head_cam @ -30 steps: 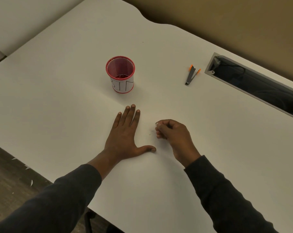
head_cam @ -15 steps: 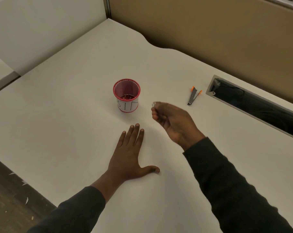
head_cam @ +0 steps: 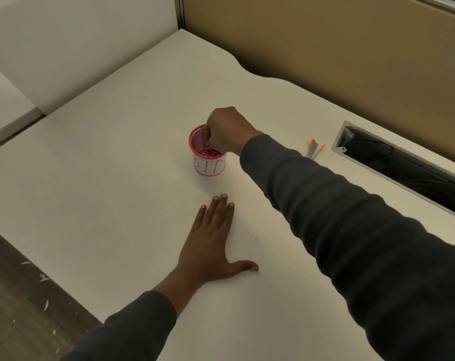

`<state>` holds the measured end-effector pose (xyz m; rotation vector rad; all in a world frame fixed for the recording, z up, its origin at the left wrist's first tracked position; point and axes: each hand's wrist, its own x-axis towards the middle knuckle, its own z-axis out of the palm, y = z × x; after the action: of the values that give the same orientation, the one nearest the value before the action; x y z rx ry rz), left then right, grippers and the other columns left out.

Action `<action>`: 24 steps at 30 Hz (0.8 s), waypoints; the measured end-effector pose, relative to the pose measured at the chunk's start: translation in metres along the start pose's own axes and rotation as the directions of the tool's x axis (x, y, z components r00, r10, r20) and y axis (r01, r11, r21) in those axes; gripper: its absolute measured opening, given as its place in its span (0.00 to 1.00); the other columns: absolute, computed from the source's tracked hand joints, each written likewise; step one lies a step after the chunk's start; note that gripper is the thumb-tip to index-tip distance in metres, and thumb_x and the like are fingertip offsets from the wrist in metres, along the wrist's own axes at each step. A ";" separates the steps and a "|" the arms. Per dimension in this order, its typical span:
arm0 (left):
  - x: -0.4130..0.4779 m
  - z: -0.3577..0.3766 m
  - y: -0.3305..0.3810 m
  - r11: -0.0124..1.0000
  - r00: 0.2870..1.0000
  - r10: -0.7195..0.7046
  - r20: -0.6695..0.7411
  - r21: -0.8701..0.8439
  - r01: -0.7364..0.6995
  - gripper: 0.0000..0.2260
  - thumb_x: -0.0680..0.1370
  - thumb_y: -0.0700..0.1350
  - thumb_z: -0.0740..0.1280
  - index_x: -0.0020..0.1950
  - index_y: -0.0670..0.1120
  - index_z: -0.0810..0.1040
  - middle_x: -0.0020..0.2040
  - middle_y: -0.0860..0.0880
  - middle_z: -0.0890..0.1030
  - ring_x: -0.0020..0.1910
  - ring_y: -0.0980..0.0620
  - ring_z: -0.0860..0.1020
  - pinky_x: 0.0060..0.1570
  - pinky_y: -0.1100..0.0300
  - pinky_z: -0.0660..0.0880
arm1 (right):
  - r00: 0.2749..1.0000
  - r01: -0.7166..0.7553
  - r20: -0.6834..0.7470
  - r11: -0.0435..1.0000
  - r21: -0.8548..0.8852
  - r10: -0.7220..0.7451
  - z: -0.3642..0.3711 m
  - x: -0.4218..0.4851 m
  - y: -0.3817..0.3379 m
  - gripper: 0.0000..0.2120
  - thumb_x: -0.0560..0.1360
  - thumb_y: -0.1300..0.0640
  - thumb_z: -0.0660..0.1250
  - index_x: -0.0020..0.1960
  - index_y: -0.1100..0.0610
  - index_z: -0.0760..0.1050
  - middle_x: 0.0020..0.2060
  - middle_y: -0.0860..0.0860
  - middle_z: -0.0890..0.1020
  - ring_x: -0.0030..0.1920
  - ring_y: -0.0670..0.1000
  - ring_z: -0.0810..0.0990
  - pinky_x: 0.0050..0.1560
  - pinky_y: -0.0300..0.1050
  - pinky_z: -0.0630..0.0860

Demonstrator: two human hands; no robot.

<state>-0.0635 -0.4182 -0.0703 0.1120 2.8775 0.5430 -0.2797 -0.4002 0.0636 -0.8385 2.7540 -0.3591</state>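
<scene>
A red mesh cup (head_cam: 210,164) with a white paper label stands on the white desk (head_cam: 103,178). My right hand (head_cam: 227,128) hovers over the cup's right rim, fingers bunched and curled down into its mouth. The fingertips, and the tiny pale piece they pinched a moment ago, are hidden by the hand. My left hand (head_cam: 210,246) lies flat on the desk nearer to me, fingers straight, thumb spread to the right, holding nothing.
A small grey tool with orange tips (head_cam: 315,148) lies to the right of the cup. Beyond it a dark cable slot (head_cam: 403,168) is cut into the desk. Tan partition walls (head_cam: 325,48) border the far side. The desk's left edge drops to dark floor (head_cam: 17,295).
My right hand rose from the desk with a tiny pale piece pinched and travelled forward to the cup's mouth. My left hand stayed flat in place.
</scene>
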 end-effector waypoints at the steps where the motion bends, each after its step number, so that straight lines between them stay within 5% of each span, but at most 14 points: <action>1: 0.000 0.000 0.000 1.000 1.000 0.001 0.002 0.001 -0.001 0.61 0.67 0.85 0.55 0.82 0.50 0.28 0.80 0.51 0.23 0.80 0.50 0.25 0.82 0.47 0.36 | 1.000 0.011 -0.014 1.000 -0.019 -0.011 0.000 0.000 -0.002 0.10 0.77 0.60 0.66 0.56 0.61 0.79 0.52 0.59 0.82 0.43 0.54 0.76 0.40 0.43 0.70; 5: 0.000 0.000 0.000 1.000 1.000 0.002 -0.002 0.001 -0.002 0.61 0.67 0.84 0.55 0.82 0.49 0.30 0.80 0.51 0.24 0.80 0.49 0.26 0.82 0.47 0.37 | 0.998 0.048 -0.044 0.996 -0.080 -0.052 -0.003 -0.004 -0.008 0.12 0.78 0.60 0.67 0.59 0.62 0.78 0.55 0.59 0.81 0.52 0.57 0.81 0.43 0.42 0.70; 14: 0.001 0.002 -0.001 1.000 1.000 0.010 -0.020 0.002 -0.010 0.61 0.67 0.84 0.54 0.83 0.48 0.33 0.82 0.50 0.28 0.81 0.48 0.28 0.83 0.45 0.39 | 0.991 0.096 -0.074 0.984 -0.148 -0.108 0.000 -0.011 -0.006 0.10 0.78 0.61 0.64 0.58 0.61 0.78 0.53 0.58 0.81 0.51 0.56 0.80 0.42 0.43 0.71; 18: 0.001 0.002 -0.001 1.000 1.000 0.012 -0.016 0.015 -0.012 0.61 0.66 0.85 0.53 0.83 0.48 0.32 0.82 0.49 0.28 0.82 0.48 0.29 0.83 0.45 0.40 | 0.985 0.075 -0.153 0.997 -0.007 -0.075 -0.009 -0.022 0.000 0.12 0.77 0.59 0.67 0.60 0.58 0.78 0.55 0.55 0.80 0.54 0.53 0.78 0.47 0.41 0.74; 24: 0.001 0.002 -0.002 0.999 0.997 0.043 -0.063 0.021 -0.042 0.60 0.66 0.85 0.53 0.85 0.50 0.37 0.84 0.47 0.33 0.83 0.47 0.33 0.83 0.44 0.41 | 0.943 0.053 -0.331 0.967 0.251 0.034 -0.003 -0.108 0.043 0.12 0.79 0.51 0.65 0.59 0.54 0.80 0.50 0.48 0.80 0.44 0.43 0.76 0.42 0.27 0.68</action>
<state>-0.0642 -0.4188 -0.0732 0.1624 2.9486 0.5346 -0.2157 -0.3034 0.0707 -0.7845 2.9120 -0.9162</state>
